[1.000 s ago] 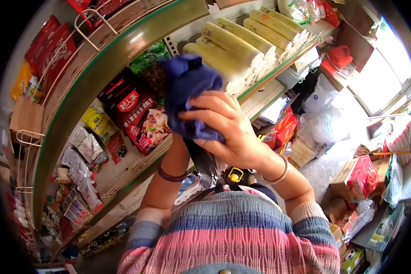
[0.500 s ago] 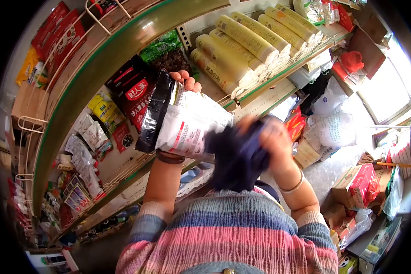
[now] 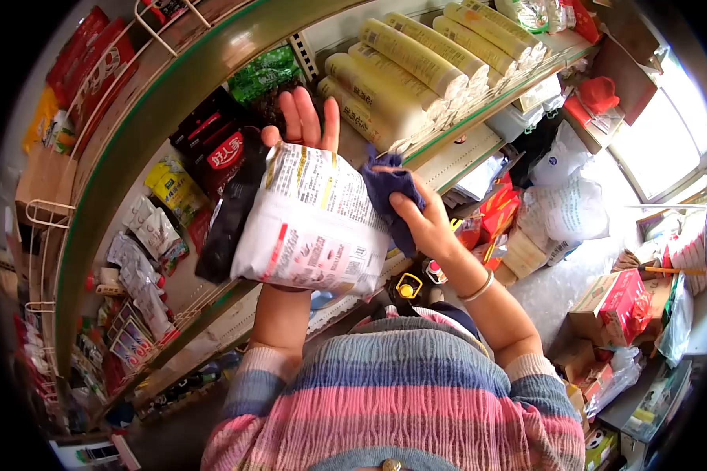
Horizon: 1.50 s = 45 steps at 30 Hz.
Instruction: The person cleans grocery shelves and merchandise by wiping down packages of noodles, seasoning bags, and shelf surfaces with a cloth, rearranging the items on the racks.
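Observation:
A white printed packet with a black end [image 3: 310, 220] lies tilted over my left hand [image 3: 306, 122], which holds it up from underneath. The left fingers stretch out past the packet's top edge; the palm is hidden behind it. My right hand [image 3: 423, 216] is closed on a crumpled dark blue cloth [image 3: 393, 192], which lies against the packet's right edge. Behind the packet, the shelf carries black and red packets [image 3: 224, 153] and a green bag [image 3: 265, 74].
Yellow rolls [image 3: 416, 55] are stacked on the shelf beyond my hands. Small packets [image 3: 145, 267] stand on the left behind a wire guard. Cardboard boxes [image 3: 609, 310] and white plastic bags [image 3: 569, 208] lie to the right. A yellow-handled item [image 3: 408, 286] is below the packet.
The packet has turned to show more of its printed face and moved slightly lower. The left fingers have straightened. The cloth, blurred before, has moved up to the packet's right edge.

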Available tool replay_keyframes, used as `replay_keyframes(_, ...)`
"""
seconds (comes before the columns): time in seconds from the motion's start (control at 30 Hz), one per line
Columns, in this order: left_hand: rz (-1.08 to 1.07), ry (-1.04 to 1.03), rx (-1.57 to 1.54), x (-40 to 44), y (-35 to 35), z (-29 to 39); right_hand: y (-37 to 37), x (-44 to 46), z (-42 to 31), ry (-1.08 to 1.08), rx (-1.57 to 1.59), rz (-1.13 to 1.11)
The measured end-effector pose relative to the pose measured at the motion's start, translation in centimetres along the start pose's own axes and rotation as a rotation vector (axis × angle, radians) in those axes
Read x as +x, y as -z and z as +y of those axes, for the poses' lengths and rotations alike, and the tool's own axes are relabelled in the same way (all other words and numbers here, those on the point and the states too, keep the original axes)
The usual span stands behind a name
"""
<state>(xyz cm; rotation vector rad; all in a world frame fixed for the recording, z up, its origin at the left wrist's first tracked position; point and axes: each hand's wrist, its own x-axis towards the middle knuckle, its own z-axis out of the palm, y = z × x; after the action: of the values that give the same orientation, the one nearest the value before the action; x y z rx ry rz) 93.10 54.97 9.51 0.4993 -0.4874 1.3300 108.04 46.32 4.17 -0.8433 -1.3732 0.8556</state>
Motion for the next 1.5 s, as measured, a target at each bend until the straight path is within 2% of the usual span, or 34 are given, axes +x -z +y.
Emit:
replay_keyframes(0.03, 0.091, -0.002, 0.002, -0.3, 0.0, -0.1, -0.4, -0.9, 0.9, -0.088, 0.133, 0.009)
replay_keyframes(0.13, 0.030, 0.064, -0.177, -0.6, 1.6, 0.6, 0.1, -2.2, 2.3, -0.515, 0.479, 0.071)
replay_keyframes(0.17, 0.007, 0.069, -0.227, -0.5, 1.9, 0.7, 0.2, -2.4, 2.1, -0.683, 0.718, 0.101)
replay_keyframes(0.23, -0.020, 0.048, -0.100, -0.3, 2.1, 1.2, -0.6, -3.2, 1.6, -0.794, 0.902, 0.200)
replay_keyframes(0.3, 0.170, -0.112, 0.050, -0.1, 0.8, 1.3, -1.6, -4.0, 1.8, -0.863, 1.093, 0.231)
replay_keyframes(0.37, -0.061, -0.099, 0.076, 0.6, 1.5, 1.8, -2.5, -4.6, 1.6, -0.902, 1.194, 0.204)
replay_keyframes(0.43, -0.202, -0.122, 0.458, 1.1, 0.8, 3.1, -3.0, -5.2, 1.1, -0.966, 1.096, 0.162)
replay_keyframes(0.47, -0.278, -0.086, 0.537, 1.2, 0.4, 3.7, -3.0, -5.2, 0.7, -1.011, 1.070, 0.130)
replay_keyframes(0.53, -0.431, -0.011, 0.690, 1.3, -0.2, 4.4, -2.6, -5.1, -0.3, -0.985, 0.848, 0.075)
replay_keyframes(0.63, -0.453, -0.213, 0.911, 0.7, -0.4, 2.7, -2.5, -4.7, -1.9, -0.834, 0.692, 0.044)
replay_keyframes(0.67, -0.396, -0.302, 1.141, 0.3, -1.0, 2.0, -2.4, -4.4, -2.6, -0.774, 0.666, 0.011)
replay_keyframes(0.7, -0.237, -0.334, 1.209, -0.5, -1.7, 0.9, -2.3, -4.2, -3.3, -0.713, 0.638, -0.023)
replay_keyframes(0.77, -0.074, -0.355, 1.464, -1.6, -2.6, -0.6, -2.5, -3.6, -5.3, -0.581, 0.835, -0.004)
replay_keyframes(0.8, -0.105, -0.395, 1.581, -1.7, -2.4, -0.6, -2.3, -3.5, -5.7, -0.465, 0.859, -0.009)
replay_keyframes(0.87, 0.008, -0.441, 1.575, -1.2, -2.9, -1.0, -1.8, -3.6, -7.0, -0.271, 0.847, -0.006)
replay_keyframes(1.0, 0.121, -0.477, 1.519, 0.3, -4.3, -1.5, -1.5, -4.8, -5.1, 0.406, -0.128, 0.016)
replay_keyframes(1.03, 0.142, -0.477, 1.490, 0.7, -4.6, -1.7, -2.2, -5.3, -4.2, 0.399, -0.225, 0.090)
replay_keyframes(1.1, 0.189, -0.422, 1.319, 1.2, -6.5, -3.5, -2.9, -5.4, -1.1, 0.130, -0.165, 0.218)
replay_keyframes(1.17, 0.126, -0.405, 1.497, 1.0, -6.0, -3.6, -2.5, -5.3, 0.4, 0.106, -0.187, 0.298)
replay_keyframes(1.23, 0.135, -0.229, 1.496, 1.1, -6.8, -4.0, -0.9, -5.6, 3.2, -0.052, 0.079, 0.322)
replay_keyframes(1.27, 0.105, -0.141, 1.534, 1.4, -6.3, -3.4, -0.6, -5.0, 1.4, -0.078, 0.172, 0.418)
replay_keyframes(1.3, 0.076, -0.055, 1.568, 1.7, -5.8, -2.5, 0.8, -5.1, 0.9, -0.199, 0.210, 0.411)
replay_keyframes(1.4, 0.060, 0.139, 1.481, 2.1, -5.4, -1.3, 4.5, -5.1, 1.3, -0.357, 0.359, 0.358)
replay_keyframes(1.5, 0.122, 0.183, 1.223, 1.5, -3.5, -1.1, 5.2, -4.8, -0.2, -0.443, 0.506, 0.278)
